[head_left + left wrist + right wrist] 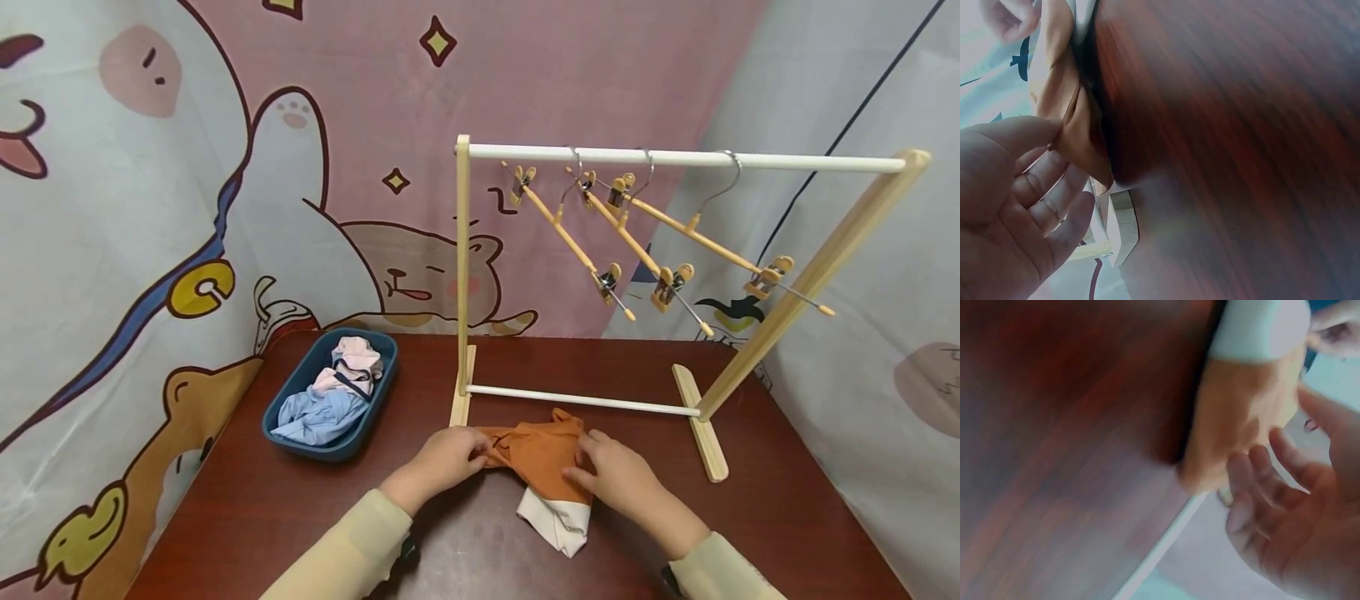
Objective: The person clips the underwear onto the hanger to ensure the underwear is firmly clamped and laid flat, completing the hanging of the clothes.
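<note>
A small orange-and-white garment (550, 460) lies crumpled on the table in the head view, its white part toward the near side. My left hand (452, 460) pinches its orange left end between thumb and forefinger; the left wrist view shows the cloth (1072, 106) folding away from that thumb. On the opposite side, my right hand (617, 475) is at the garment's right edge with thumb and fingers spread. In the right wrist view, those fingers (1241, 487) are loosely bent, right beside the orange cloth (1235, 412).
Behind the garment stands a wooden rack with a white top bar (517, 152), a low white bar (577, 400) and wooden feet (708, 450). Three clip hangers (573, 242) hang from it. A blue basket (337, 450) with pink and light-blue clothes sits left on the brown table (225, 517).
</note>
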